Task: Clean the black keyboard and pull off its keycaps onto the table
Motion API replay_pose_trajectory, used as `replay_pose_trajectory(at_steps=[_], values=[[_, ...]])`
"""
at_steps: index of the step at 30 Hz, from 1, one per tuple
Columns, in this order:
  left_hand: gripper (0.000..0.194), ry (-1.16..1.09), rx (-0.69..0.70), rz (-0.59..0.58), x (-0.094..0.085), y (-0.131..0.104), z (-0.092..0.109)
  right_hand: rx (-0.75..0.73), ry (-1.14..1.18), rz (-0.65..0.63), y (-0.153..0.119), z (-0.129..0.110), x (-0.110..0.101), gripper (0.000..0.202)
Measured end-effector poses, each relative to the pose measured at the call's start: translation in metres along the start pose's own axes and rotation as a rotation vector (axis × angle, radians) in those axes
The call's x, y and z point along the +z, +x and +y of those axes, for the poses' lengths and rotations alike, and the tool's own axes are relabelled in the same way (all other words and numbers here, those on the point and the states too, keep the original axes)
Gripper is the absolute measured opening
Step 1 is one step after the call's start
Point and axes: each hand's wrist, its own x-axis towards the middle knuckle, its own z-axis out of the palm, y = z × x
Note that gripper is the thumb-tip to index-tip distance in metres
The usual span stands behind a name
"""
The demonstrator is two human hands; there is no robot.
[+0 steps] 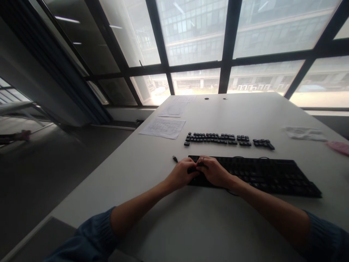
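Observation:
A black keyboard (261,173) lies on the white table, its left end beneath my hands. My left hand (180,171) is closed at that end, thumb and fingers bent together. Right beside it, my right hand (214,171) is closed too, its fingertips meeting those of the left over the keys. Something small and dark shows between the fingers, but its kind is hidden. Beyond the keyboard, loose black keycaps (209,138) are laid out in rows. A cable's USB plug (175,159) sticks out near my left hand.
Printed sheets of paper (163,127) lie at the table's left edge. A white cloth (305,133) and a pink item (338,147) are at the right. Large windows stand behind the white table (152,218); a dark curtain (62,65) hangs at the left.

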Motion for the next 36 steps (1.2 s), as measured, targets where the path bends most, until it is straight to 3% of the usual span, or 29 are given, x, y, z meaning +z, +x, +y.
replay_pose_trajectory(at_steps=[9,15,20,25,30,36], values=[[0.006,0.004,0.005,0.011,0.002,0.001,-0.003,-0.004,-0.004,0.018,0.001,0.000,0.000,0.012],[0.014,-0.013,-0.024,0.009,0.003,-0.001,-0.004,0.192,0.066,0.154,0.003,0.000,-0.003,0.010],[0.019,-0.039,-0.023,0.051,0.002,-0.004,-0.002,0.105,0.018,0.111,0.003,-0.004,-0.005,0.010],[0.015,-0.060,0.022,0.103,0.004,-0.003,-0.001,0.016,-0.009,0.103,0.005,-0.007,-0.004,0.011],[0.030,-0.084,0.040,0.199,0.009,-0.003,-0.004,0.122,-0.033,0.214,0.005,-0.007,-0.003,0.015],[0.019,0.040,0.174,0.169,0.008,-0.002,-0.004,0.171,0.016,0.219,0.005,-0.005,-0.003,0.017]])
